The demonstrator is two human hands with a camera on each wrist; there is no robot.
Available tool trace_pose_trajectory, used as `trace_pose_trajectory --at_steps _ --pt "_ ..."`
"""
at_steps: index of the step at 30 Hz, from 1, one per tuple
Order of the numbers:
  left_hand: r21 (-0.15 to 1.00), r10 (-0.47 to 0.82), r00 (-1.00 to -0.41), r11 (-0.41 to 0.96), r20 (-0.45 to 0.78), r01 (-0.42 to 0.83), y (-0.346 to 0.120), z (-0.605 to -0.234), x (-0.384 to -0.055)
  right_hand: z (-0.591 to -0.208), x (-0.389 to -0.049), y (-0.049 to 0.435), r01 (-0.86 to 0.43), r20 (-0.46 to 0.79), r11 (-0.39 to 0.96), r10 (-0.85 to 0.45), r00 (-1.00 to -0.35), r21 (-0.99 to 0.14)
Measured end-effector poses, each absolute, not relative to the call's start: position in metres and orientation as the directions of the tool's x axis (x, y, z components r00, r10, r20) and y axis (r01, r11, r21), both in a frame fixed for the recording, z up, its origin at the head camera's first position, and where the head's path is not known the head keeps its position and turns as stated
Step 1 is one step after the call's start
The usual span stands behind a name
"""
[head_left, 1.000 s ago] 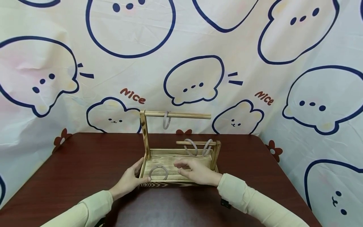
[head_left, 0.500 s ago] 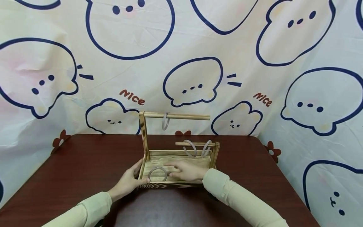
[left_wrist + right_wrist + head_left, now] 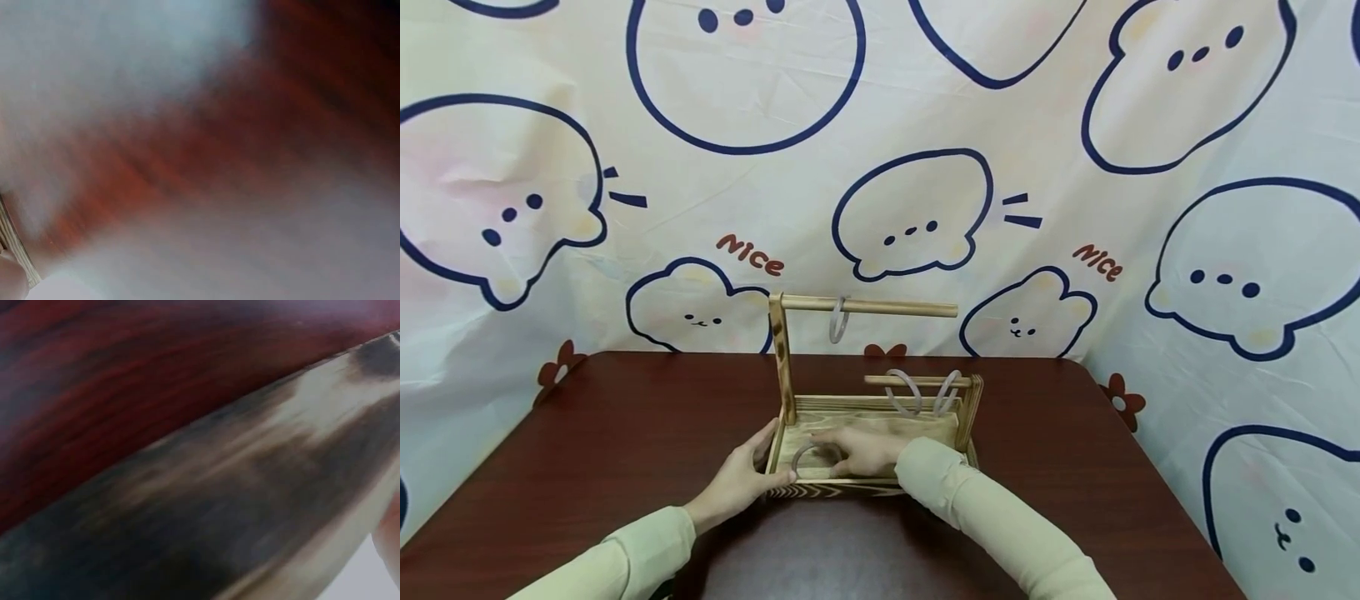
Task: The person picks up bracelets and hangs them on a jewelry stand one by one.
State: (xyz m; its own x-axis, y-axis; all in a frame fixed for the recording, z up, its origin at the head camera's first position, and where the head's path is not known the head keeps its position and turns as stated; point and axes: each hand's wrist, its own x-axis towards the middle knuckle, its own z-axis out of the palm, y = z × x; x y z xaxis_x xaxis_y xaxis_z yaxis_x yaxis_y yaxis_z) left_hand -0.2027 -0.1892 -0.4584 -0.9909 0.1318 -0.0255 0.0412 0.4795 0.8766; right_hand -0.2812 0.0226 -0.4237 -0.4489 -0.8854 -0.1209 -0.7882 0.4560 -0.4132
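A wooden jewelry stand (image 3: 865,423) with a tray base and two horizontal bars stands on the table. My left hand (image 3: 741,475) grips the tray's left end, thumb on the front rim and fingers along the side. Inside the tray, a pale bangle (image 3: 805,450) lies at the left front. My right hand (image 3: 865,452) reaches over the tray, index finger above the bangle's upper edge and thumb at its right side, with a gap between them. One bangle (image 3: 838,321) hangs on the upper bar; two bangles (image 3: 904,392) hang on the lower bar.
The stand rests on a dark reddish-brown table (image 3: 625,433). Behind it hangs a white cloth (image 3: 805,200) with cartoon outlines. The upper bar (image 3: 887,307) extends right from a left post, while the lower bar (image 3: 880,380) extends left from a right post.
My right hand has moved left across the tray, from its right half to the bangle. My left hand keeps its grip on the stand, and the hanging bangles have stayed put.
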Motion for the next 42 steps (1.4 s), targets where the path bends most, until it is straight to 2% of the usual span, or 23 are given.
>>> trace_pose_trajectory --at_steps 8,15,21,26,35,42 --pt "0.883 0.135 -0.991 0.467 -0.021 0.045 -0.187 -0.458 -0.202 -0.429 -0.283 0.015 -0.787 -0.187 0.496 -0.868 -0.46 -0.367" --pt "0.869 0.139 -0.99 0.491 -0.01 0.061 -0.188 -0.455 -0.201 -0.427 -0.284 0.014 -0.744 -0.162 0.583 -0.81 -0.564 -0.327" --pt "0.873 0.141 -0.99 0.482 0.005 0.073 -0.188 -0.453 -0.201 -0.428 -0.289 0.016 -0.716 -0.119 0.609 -0.784 -0.61 -0.34" --pt "0.878 0.142 -0.99 0.474 -0.006 0.063 -0.189 -0.452 -0.2 -0.428 -0.293 0.018 -0.66 -0.143 0.656 -0.741 -0.657 -0.367" --pt "0.883 0.133 -0.991 0.466 -0.003 0.06 -0.19 -0.455 -0.201 -0.429 -0.296 0.016 -0.621 -0.178 0.682 -0.716 -0.676 -0.385" --pt "0.873 0.133 -0.991 0.484 -0.007 0.059 -0.189 -0.456 -0.202 -0.428 -0.297 0.011 -0.633 -0.21 0.684 -0.722 -0.66 -0.363"
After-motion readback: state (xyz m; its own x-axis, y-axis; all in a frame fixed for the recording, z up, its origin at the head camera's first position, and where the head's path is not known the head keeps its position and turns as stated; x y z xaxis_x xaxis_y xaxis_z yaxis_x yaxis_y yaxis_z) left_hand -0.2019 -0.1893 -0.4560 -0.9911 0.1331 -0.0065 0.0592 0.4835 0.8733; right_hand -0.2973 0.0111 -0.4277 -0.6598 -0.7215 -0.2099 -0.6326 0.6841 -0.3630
